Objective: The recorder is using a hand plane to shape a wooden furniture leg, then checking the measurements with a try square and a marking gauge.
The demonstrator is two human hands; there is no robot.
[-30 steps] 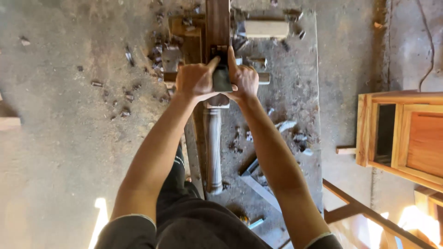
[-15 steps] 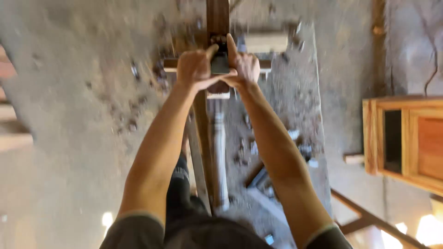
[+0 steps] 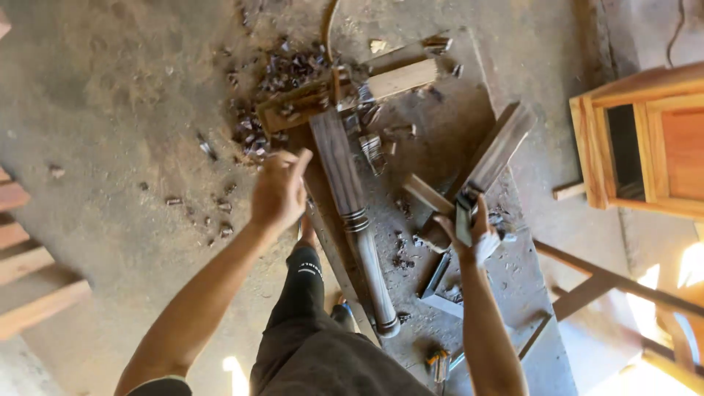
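A long turned wooden leg (image 3: pixel 356 220) lies lengthwise on a dusty workbench (image 3: pixel 447 147), square at its far end and round near me. My left hand (image 3: pixel 279 187) hovers just left of the leg, fingers loosely curled and holding nothing. My right hand (image 3: pixel 469 231) is to the right of the leg, gripping a small dark block-shaped tool (image 3: pixel 464 216) beside a wooden mallet (image 3: pixel 480 172) that lies on the bench.
Wood chips (image 3: pixel 275 81) and offcut blocks (image 3: pixel 400 79) sit at the bench's far end. An orange wooden cabinet (image 3: pixel 645 147) stands at right, planks (image 3: pixel 29 271) at left, slanted rails (image 3: pixel 616 286) at lower right. Small tools lie near the bench's front end (image 3: pixel 440 359).
Both hands have left the far end of the leg. My left hand pulled back and left, empty. My right hand swung to the right, carrying the small dark tool.
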